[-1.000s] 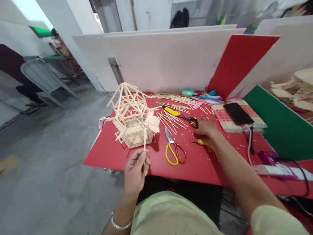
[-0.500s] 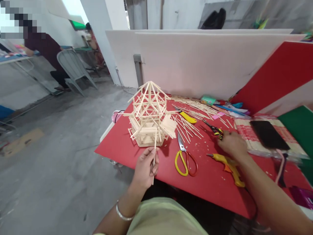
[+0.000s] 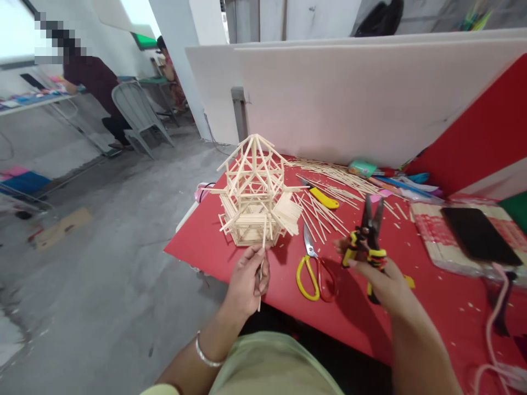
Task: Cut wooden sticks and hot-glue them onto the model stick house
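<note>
My left hand (image 3: 249,277) pinches a thin wooden stick (image 3: 264,237), held upright at the front of a stick-built model house (image 3: 254,206) with a peaked open-frame roof. My right hand (image 3: 381,277) is raised above the table, wrapped round the handles of black-and-yellow pliers (image 3: 370,241). Their jaws point away from me and are spread apart. Scissors (image 3: 312,269) with one yellow and one red handle lie between my hands. Behind my right hand, most of the yellow glue gun (image 3: 409,281) is hidden.
Loose sticks (image 3: 317,211) and a yellow-handled knife (image 3: 324,197) lie behind the scissors on the red table (image 3: 284,312). A dark phone (image 3: 480,236) rests on a wrapped pack at right. White boards (image 3: 329,99) stand behind. A person (image 3: 93,82) sits far left near a grey chair (image 3: 135,109).
My right hand has picked up the pliers from the table and brought them left and nearer to me. The left hand still holds the stick at the model. The view has shifted slightly.
</note>
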{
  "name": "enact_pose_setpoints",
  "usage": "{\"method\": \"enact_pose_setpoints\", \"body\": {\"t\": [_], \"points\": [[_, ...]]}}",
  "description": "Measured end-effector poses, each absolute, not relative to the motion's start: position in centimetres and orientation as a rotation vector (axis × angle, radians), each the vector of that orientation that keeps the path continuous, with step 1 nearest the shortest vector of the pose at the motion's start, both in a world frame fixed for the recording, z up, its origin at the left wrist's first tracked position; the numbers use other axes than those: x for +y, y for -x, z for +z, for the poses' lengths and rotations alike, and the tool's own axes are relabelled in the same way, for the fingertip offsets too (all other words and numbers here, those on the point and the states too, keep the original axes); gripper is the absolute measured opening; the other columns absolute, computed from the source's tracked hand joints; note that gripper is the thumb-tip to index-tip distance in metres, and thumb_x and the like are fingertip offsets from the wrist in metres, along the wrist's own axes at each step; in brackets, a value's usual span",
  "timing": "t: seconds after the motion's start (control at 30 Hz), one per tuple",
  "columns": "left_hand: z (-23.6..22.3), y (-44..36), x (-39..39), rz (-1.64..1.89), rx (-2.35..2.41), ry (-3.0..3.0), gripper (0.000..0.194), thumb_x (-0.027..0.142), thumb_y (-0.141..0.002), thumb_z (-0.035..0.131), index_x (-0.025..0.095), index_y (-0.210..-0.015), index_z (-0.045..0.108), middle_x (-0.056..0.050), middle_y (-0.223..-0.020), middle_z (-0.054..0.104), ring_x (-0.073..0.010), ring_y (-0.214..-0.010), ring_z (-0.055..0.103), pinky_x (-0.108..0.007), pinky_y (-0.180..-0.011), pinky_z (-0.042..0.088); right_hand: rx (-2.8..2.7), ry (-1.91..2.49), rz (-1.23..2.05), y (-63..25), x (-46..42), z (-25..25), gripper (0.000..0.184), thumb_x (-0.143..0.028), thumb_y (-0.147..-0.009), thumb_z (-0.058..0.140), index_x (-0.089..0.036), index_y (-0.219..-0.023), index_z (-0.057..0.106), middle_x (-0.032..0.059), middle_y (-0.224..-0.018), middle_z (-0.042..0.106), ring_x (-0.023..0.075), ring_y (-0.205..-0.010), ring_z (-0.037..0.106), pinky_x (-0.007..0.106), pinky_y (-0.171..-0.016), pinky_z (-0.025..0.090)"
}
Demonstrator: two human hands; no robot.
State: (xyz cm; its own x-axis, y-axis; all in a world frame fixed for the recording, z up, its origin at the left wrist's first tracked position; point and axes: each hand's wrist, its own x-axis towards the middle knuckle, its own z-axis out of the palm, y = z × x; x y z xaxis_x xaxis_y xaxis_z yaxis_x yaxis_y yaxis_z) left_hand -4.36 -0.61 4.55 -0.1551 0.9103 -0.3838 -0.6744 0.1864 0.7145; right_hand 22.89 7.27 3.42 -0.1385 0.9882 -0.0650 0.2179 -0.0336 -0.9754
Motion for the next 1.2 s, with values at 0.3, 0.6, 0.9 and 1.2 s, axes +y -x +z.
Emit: {"method": "enact_pose_setpoints", "body": {"t": [0.3, 0.6, 0.9, 1.2], "points": [[4.6, 4.4, -0.5, 1.414, 1.045, -0.329, 0.043, 0.048, -0.08, 0.073, 0.018, -0.109, 0.061, 0.009, -0.052, 0.049, -0.0056, -0.029, 0.04, -0.014, -0.027, 0.022, -1.598, 1.245, 1.362, -20.0, 4.8, 2.0, 0.037, -0.046, -0.082, 0.07, -0.025, -0.112, 0.069, 0.0064, -0.113, 0.073, 0.0286, -0.105, 0.067, 0.044, -0.097, 0.052], [5.4, 4.1, 0.1, 1.433, 1.051, -0.271, 0.037, 0.039, -0.073, 0.081, 0.015, -0.096, 0.063, 0.005, -0.065, 0.058, -0.0035, -0.038, 0.044, -0.013, -0.029, 0.025, -1.614, 1.181, 1.451, -19.0, 4.0, 1.6, 0.035, -0.042, -0.085, 0.067, -0.023, -0.114, 0.07, 0.0081, -0.114, 0.073, 0.0302, -0.108, 0.067, 0.047, -0.1, 0.049], [5.4, 4.1, 0.1, 1.437, 1.026, -0.271, 0.034, 0.038, -0.075, 0.079, 0.015, -0.094, 0.062, 0.006, -0.062, 0.054, -0.0009, -0.034, 0.036, -0.012, -0.03, 0.018, -1.396, 1.013, 1.63, -15.6, 3.6, -2.4, 0.038, -0.038, -0.082, 0.07, -0.026, -0.118, 0.069, 0.009, -0.123, 0.069, 0.0293, -0.116, 0.063, 0.053, -0.107, 0.042], [5.6, 3.8, 0.4, 1.453, 1.046, -0.285, 0.034, 0.039, -0.075, 0.079, 0.017, -0.094, 0.061, 0.007, -0.061, 0.055, -0.0012, -0.033, 0.035, -0.013, -0.03, 0.017, -1.251, 0.887, 1.782, -13.9, 3.0, -3.7, 0.044, -0.04, -0.08, 0.071, -0.028, -0.121, 0.066, 0.0086, -0.131, 0.066, 0.0285, -0.124, 0.059, 0.053, -0.112, 0.038]]}}
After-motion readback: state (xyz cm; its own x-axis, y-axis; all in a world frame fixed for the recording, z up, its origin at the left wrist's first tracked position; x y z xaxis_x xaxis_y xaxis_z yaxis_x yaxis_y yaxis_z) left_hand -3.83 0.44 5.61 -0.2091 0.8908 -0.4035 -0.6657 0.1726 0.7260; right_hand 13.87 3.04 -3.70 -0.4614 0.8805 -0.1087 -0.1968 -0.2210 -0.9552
